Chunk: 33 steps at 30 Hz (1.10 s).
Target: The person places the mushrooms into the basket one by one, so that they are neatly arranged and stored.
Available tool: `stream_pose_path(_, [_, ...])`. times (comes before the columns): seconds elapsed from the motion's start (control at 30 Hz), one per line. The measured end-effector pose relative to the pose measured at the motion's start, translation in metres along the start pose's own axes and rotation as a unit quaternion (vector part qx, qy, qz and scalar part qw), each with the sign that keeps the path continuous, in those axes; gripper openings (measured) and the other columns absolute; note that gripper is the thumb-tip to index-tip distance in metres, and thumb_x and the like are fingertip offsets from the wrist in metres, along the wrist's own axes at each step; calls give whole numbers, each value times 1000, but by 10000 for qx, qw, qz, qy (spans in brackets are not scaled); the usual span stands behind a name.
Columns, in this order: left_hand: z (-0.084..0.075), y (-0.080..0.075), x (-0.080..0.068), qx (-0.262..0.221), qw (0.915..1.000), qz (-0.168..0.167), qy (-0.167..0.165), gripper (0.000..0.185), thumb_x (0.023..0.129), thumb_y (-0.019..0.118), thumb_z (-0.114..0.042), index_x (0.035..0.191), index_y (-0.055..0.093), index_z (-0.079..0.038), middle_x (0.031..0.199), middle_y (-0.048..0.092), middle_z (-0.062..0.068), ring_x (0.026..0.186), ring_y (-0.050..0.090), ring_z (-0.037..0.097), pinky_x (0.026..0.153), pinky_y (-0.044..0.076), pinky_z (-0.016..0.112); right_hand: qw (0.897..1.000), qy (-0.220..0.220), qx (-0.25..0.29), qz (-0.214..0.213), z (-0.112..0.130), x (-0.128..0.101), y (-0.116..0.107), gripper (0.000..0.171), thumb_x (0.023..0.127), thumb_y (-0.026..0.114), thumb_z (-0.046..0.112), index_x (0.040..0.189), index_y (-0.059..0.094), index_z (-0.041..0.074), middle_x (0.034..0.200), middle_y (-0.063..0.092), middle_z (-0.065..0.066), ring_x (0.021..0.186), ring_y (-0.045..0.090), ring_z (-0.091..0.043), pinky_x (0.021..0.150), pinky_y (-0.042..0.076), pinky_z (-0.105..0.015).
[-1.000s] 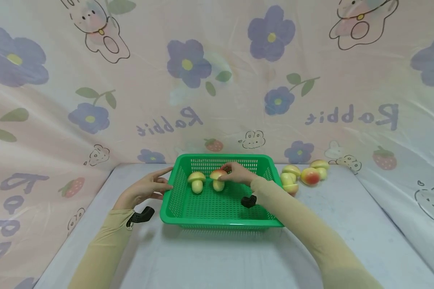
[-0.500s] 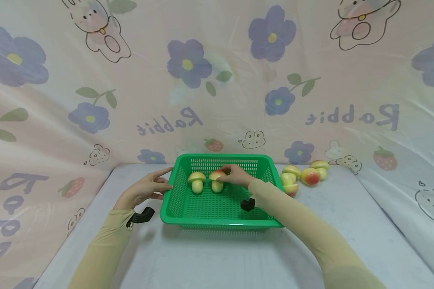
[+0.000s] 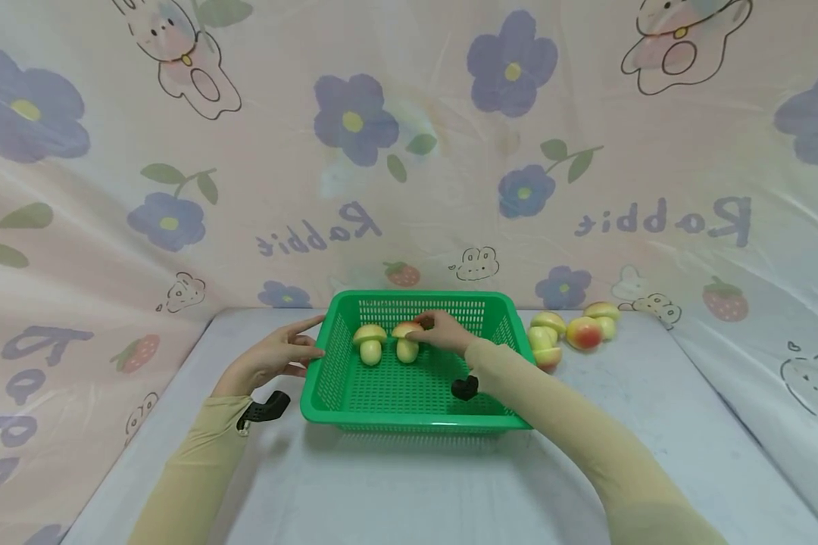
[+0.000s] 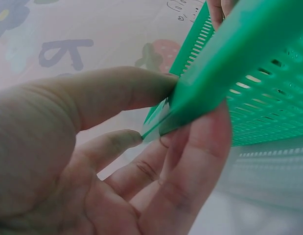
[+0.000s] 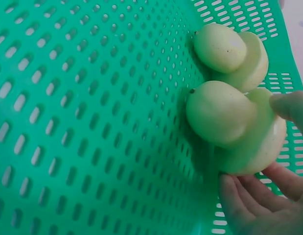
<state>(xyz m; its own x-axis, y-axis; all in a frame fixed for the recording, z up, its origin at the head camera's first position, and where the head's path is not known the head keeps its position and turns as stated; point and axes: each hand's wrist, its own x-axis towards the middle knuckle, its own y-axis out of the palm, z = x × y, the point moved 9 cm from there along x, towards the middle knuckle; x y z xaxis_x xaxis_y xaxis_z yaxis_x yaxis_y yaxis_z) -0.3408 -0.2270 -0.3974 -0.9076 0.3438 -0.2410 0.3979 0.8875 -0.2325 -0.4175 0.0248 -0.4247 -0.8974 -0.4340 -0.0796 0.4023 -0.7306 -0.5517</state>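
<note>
The right hand (image 3: 444, 331) reaches into the green basket (image 3: 409, 412) and holds the cap of a toy mushroom (image 3: 407, 342) between curled fingertips (image 5: 249, 200) and thumb; the mushroom stands upright on the basket floor, stem down, in the far middle part of the basket. In the right wrist view the fingers wrap the lower rim of the pale cap, with the thumb at the cap's right edge. A second toy mushroom (image 3: 369, 344) stands just to the left of the held one, so close that the two caps nearly touch.

The left hand (image 3: 276, 353) is at the basket's left wall, near the far left corner. The left wrist view shows the thumb above the rim and the fingers (image 4: 190, 161) curled beneath it, so the rim is pinched between them.

The basket sits in the middle of the bench (image 3: 395, 492), with open bench surface all along its near side and to its left. Inside, the near half of the basket floor lies open below the right forearm. To the right of the basket, by its far right corner, a small group of loose mushrooms (image 3: 572, 331) lies on the bench, well apart from both hands and close to the patterned cloth backdrop (image 3: 409, 151) that rises behind the bench
</note>
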Motion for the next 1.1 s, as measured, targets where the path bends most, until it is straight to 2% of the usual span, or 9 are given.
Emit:
stream_pose_path(0.3, [1,0,1,-6,10000,5,4,81,91,66,-11,155,17,-23,96,60,13,76,62,24,69,56,37,9996,132,-24,-258,-3,2,-2,42,89,69,24,121,60,0,112,63,-12,105,58,-24,85,50,-37])
stream_pose_path(0.67, [1,0,-1,-11,10000,-24,14,81,91,67,-12,154,19,-27,93,58,11,73,59,21,73,55,43,9997,126,38,-190,0,1,-1,41,89,70,24,122,61,2,115,62,-12,106,57,-25,85,51,-38])
stream_pose_path(0.83, [1,0,0,-7,10000,-32,1,81,91,67,-12,154,19,-26,92,58,10,73,59,22,72,55,41,9997,160,27,-178,-2,1,0,42,89,70,26,122,61,3,116,61,-12,107,57,-25,85,51,-38])
stream_pose_path(1.1, [1,1,0,-19,10000,17,7,82,90,68,-12,154,18,-23,92,58,11,72,60,20,68,55,36,9976,369,593,-25,-8,3,-1,46,91,67,26,127,57,1,122,57,-16,106,58,-26,89,50,-41])
